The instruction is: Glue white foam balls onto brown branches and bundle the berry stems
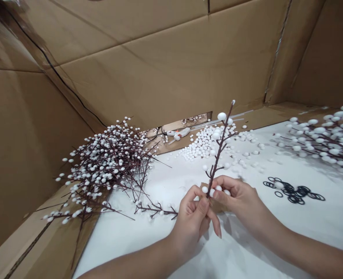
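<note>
While held, the faux-berry stem [219,155] tilts up-right, roughly.

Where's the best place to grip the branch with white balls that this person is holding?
Probably the lower end of the dark stem, coming from below, as the left hand and right hand do. The branch stands upright, and its thin stem is easiest to pinch there; side twigs with white balls spread higher up.

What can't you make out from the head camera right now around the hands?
Head view:
- Lower end of the white-berried branch: hidden by the left hand and the right hand.
- Bundle of berry branches: cut off by the right edge.
- Black rings: overlapping, too small to count.
- Hot glue gun: nozzle too small to make out.
</note>
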The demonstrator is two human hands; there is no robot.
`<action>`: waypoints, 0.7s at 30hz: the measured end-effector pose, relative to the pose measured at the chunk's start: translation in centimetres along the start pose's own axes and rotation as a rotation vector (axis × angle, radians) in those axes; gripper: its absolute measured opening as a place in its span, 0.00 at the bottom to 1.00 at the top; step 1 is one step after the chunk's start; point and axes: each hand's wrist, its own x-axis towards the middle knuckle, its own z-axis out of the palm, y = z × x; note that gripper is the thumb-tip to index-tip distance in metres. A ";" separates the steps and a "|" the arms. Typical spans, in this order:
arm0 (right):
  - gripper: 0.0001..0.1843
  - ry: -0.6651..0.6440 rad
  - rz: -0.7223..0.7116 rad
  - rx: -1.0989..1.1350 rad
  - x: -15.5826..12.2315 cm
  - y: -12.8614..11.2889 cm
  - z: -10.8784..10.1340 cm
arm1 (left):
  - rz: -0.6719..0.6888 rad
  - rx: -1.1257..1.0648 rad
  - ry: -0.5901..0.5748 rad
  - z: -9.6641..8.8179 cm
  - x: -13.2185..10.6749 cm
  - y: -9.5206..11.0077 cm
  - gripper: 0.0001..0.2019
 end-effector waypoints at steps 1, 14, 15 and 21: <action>0.16 0.005 -0.004 -0.005 0.0 -0.1 0.0 | -0.001 -0.003 -0.003 0.0 0.0 0.0 0.11; 0.11 0.081 0.010 -0.200 -0.1 -0.8 -0.1 | -0.025 0.013 -0.015 -0.4 0.3 -0.4 0.13; 0.11 0.086 0.012 -0.204 0.0 -0.7 -0.2 | -0.042 0.021 -0.005 -0.4 0.4 -0.4 0.13; 0.12 0.096 -0.022 -0.160 0.1 -0.4 -0.6 | -0.083 -0.012 -0.046 0.0 0.6 -0.3 0.13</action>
